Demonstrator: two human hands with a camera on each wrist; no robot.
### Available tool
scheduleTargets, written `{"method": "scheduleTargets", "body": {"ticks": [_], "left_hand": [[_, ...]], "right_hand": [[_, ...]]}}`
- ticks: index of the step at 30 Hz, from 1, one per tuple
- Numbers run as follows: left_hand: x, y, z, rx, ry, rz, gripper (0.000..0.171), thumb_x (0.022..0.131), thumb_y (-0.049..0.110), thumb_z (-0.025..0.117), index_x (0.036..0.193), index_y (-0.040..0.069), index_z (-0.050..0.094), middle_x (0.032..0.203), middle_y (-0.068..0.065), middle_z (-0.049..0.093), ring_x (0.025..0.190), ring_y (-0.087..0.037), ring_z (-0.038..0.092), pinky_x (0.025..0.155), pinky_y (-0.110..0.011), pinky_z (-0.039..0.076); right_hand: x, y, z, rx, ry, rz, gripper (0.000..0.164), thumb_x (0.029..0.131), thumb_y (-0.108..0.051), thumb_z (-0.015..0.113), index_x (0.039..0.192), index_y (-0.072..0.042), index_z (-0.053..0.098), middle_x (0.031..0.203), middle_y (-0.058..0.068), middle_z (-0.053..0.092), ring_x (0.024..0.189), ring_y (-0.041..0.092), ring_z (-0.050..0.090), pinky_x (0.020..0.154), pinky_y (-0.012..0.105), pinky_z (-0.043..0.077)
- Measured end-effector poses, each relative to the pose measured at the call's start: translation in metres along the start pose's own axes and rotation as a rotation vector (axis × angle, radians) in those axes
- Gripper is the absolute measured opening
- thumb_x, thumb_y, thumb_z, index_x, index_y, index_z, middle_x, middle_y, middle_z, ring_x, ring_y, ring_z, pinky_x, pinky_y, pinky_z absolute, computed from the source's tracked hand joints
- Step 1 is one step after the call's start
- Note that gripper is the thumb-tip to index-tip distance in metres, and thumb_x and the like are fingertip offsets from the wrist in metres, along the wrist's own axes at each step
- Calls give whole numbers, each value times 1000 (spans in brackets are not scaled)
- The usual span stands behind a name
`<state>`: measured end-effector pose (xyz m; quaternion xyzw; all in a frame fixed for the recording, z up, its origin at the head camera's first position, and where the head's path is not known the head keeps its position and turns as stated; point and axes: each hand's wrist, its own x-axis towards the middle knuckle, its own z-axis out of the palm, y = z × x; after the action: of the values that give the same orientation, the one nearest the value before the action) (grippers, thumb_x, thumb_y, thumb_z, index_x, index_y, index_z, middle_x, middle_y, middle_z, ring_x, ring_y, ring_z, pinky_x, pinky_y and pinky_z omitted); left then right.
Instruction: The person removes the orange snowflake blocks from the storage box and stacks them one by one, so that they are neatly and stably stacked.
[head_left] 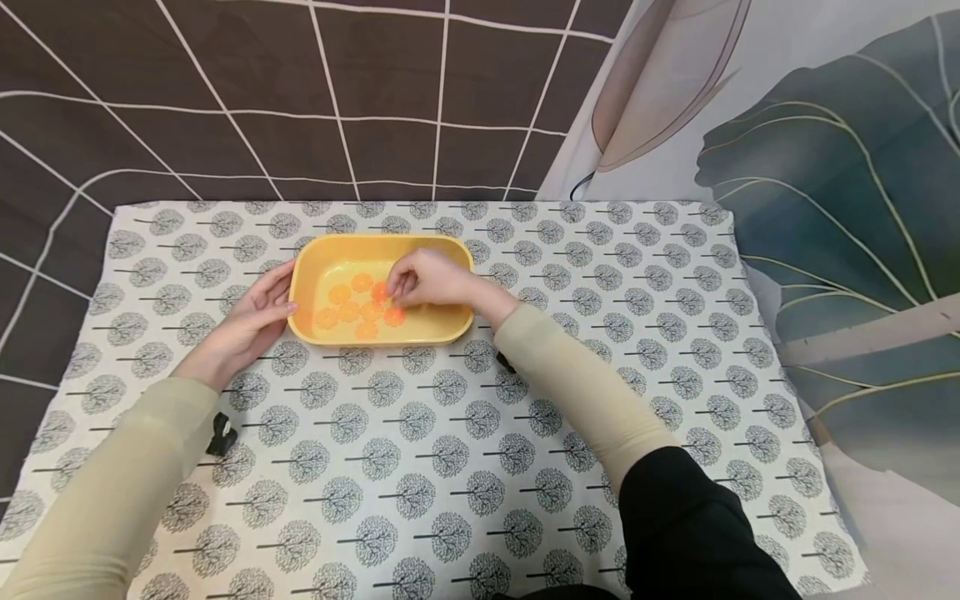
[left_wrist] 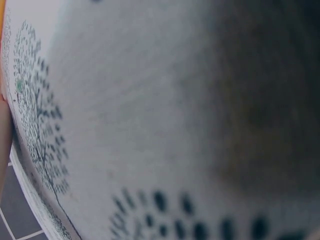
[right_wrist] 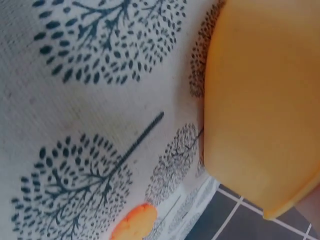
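Note:
A yellow oval basin (head_left: 450, 332) stands on the cloth, with several orange, flower-shaped slices (head_left: 340, 294) spread over its floor. My left hand (head_left: 251, 323) holds the basin's left end, thumb at the rim and fingers along the outer wall. Over the right half my right hand (head_left: 427, 277) reaches inside, fingers curled and fingertips down among the slices. Two brighter slices lie right at these fingertips; I cannot tell if one is pinched. In the right wrist view, an orange slice with a scalloped edge (right_wrist: 135, 222) shows against the cloth beside the basin's wall (right_wrist: 260, 110).
A white cloth with a tree print (head_left: 420, 500) covers the table. Dark curtain-like tiles with white lines (head_left: 375, 75) rise behind its far edge. At right hangs a leaf-patterned drape (head_left: 810, 208). A black wrist device (head_left: 221, 435) sits beside the left forearm.

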<state>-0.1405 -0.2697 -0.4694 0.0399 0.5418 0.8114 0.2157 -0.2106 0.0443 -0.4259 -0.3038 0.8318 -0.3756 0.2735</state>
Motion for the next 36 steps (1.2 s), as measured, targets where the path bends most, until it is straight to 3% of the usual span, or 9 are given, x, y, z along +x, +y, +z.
{"method": "scheduleTargets", "body": {"ticks": [6,14,23,30,36], "left_hand": [[0,-1,-1,-1,0,1,80,99,-16,51,168,13,23,181,-8,-1,167,-16,11,121,-14,40],[-1,0,1,-5,8,-14,80,100,-16,51,168,14,22,181,-7,-2,168,-17,5,135,-30,13],[0,0,1,1,-2,-2,79,100,-16,50,168,14,23,181,-8,-2,168,-18,6,130,-22,27],[0,0,0,-6,-9,2,78,99,-16,50,167,15,27,181,-8,-1,167,-17,9,134,-28,18],[1,-1,-1,-9,-6,5,78,99,-17,51,166,15,29,181,-9,0,166,-17,11,123,-18,38]], "right_hand": [[6,3,9,-37,-33,-9,19,89,2,82,107,1,76,105,15,79,93,19,73,84,17,62],[9,4,15,-93,-69,5,21,89,2,81,109,0,76,106,13,78,92,18,71,84,17,61],[11,4,19,-175,-73,20,26,87,-1,84,112,-3,76,107,11,77,92,16,68,85,16,59],[11,2,18,-218,-73,11,28,87,-5,86,113,-3,76,108,11,77,93,16,68,86,17,57],[10,1,18,-227,-84,25,27,88,-8,86,112,-3,75,108,10,76,92,15,65,86,17,56]]}}
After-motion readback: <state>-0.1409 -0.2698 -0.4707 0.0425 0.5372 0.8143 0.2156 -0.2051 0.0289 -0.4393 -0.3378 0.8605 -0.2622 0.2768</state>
